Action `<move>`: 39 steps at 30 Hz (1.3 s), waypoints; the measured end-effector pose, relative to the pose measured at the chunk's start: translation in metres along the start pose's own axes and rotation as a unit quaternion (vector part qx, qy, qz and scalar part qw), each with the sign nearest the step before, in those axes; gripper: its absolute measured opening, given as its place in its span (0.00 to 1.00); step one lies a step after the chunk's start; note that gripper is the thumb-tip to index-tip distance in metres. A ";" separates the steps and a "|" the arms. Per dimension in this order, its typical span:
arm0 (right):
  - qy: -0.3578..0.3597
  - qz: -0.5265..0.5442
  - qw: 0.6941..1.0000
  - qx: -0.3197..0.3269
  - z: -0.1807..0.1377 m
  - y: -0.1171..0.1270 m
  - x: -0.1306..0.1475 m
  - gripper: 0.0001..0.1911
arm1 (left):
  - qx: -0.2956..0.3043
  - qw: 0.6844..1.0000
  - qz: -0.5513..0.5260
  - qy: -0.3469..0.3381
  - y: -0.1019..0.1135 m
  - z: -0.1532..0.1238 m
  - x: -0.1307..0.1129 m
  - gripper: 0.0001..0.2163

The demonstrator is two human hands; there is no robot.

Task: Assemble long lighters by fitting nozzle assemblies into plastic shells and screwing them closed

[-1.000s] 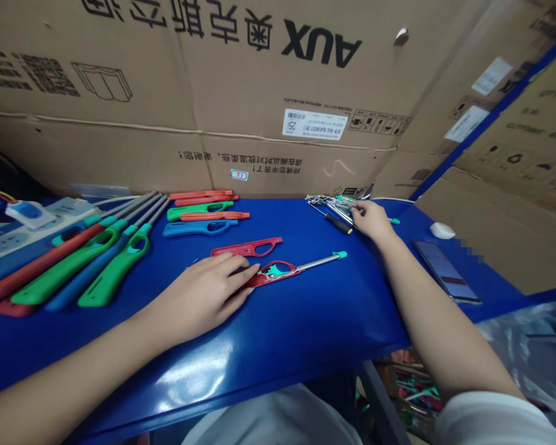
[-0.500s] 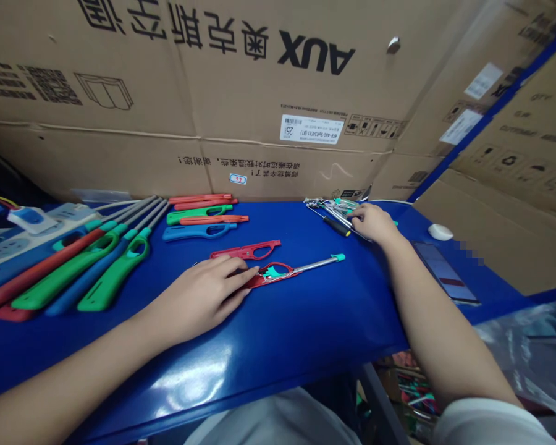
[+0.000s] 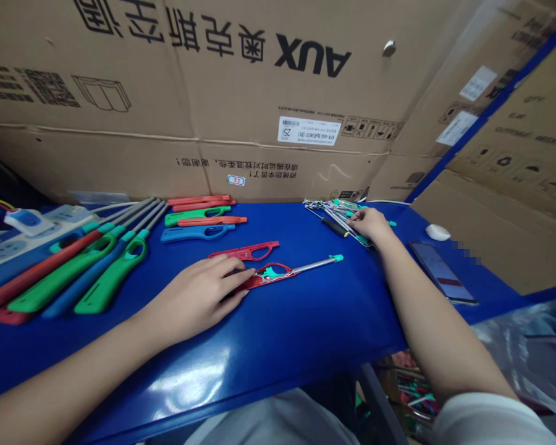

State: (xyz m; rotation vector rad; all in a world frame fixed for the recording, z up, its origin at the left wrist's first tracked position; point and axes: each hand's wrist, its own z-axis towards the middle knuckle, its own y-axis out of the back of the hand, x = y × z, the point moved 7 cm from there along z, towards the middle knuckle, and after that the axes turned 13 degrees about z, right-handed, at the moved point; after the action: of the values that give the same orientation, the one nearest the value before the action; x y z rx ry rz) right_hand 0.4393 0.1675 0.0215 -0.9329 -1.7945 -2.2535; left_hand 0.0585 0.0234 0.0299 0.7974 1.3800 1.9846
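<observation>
Jutting rightward from left grip [image 3: 204, 290], red lighter [image 3: 290, 271]

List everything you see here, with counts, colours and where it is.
Open casing: one, red with teal trigger, table centre
Casing half: one, red, behind it
Handle casings: about five, red, orange, green, blue, table back
Long lighters: at least five, red, green, blue, left
Pile of parts: uncounted, silver and teal, back right
Screwdriver: one, black and yellow, beside pile
Phone: one, dark, right
Small object: one, white, behind phone
Power strip: one, white, far left
Cardboard: several panels, brown, behind and right
Table: one, blue, underneath
Left hand: one, at open casing
Right hand: one, at pile
</observation>
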 end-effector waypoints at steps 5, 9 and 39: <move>0.012 0.005 1.000 -0.005 -0.001 -0.003 0.002 0.09 | -0.052 0.997 -0.052 -0.002 0.009 0.000 0.001 0.10; 0.001 0.004 1.000 -0.004 -0.002 -0.003 0.002 0.06 | -0.085 0.994 -0.075 -0.001 0.018 -0.001 0.000 0.11; 0.424 0.380 0.774 0.277 -0.194 -0.058 0.158 0.07 | -0.173 0.882 -0.387 0.208 0.004 0.000 0.006 0.08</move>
State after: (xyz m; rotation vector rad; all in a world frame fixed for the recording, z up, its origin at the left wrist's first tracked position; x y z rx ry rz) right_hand 0.2109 0.0517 0.0341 -0.2986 -1.1825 -1.1767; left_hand 0.0540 0.0273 0.0343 -0.3458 1.2255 1.6885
